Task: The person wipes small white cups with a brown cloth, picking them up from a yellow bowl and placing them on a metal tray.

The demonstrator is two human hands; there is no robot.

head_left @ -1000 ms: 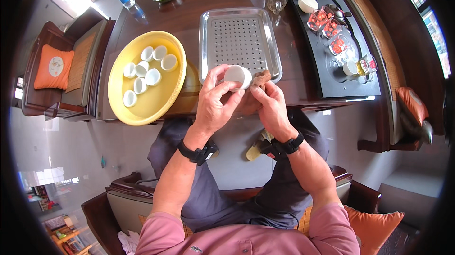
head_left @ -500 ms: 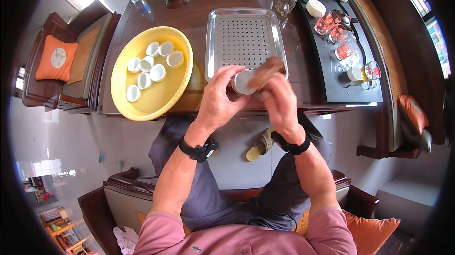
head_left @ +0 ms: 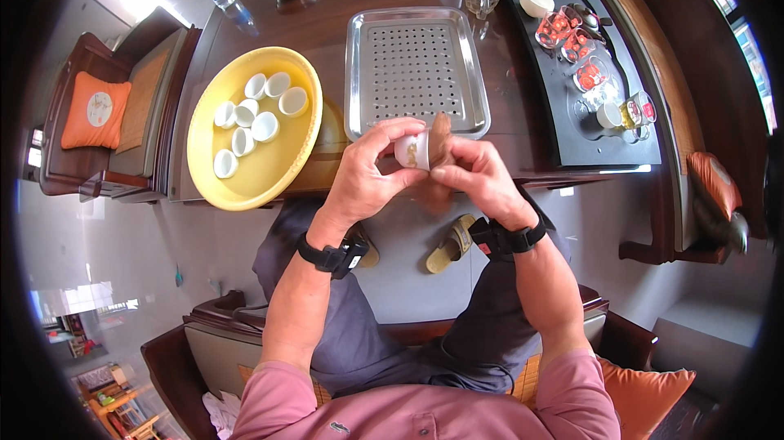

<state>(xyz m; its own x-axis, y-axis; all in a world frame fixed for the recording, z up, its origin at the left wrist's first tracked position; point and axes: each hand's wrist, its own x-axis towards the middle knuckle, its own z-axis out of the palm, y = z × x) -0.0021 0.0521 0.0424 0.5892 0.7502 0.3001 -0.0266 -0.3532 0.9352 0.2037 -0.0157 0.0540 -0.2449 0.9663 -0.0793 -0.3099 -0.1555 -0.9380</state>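
Two hands meet over the near edge of the steel tray point(head_left: 416, 72). Our left hand point(head_left: 371, 174) grips a small white cup point(head_left: 412, 150), tipped sideways toward three o'clock, where our right hand point(head_left: 482, 178) pinches a brown cloth point(head_left: 441, 142) against it.

you wear a pink collared shirt with short sleeves, dark grey trousers, tan sandals, and a black band on each wrist above your left hand point(head_left: 371, 170) and right hand point(head_left: 482, 174).
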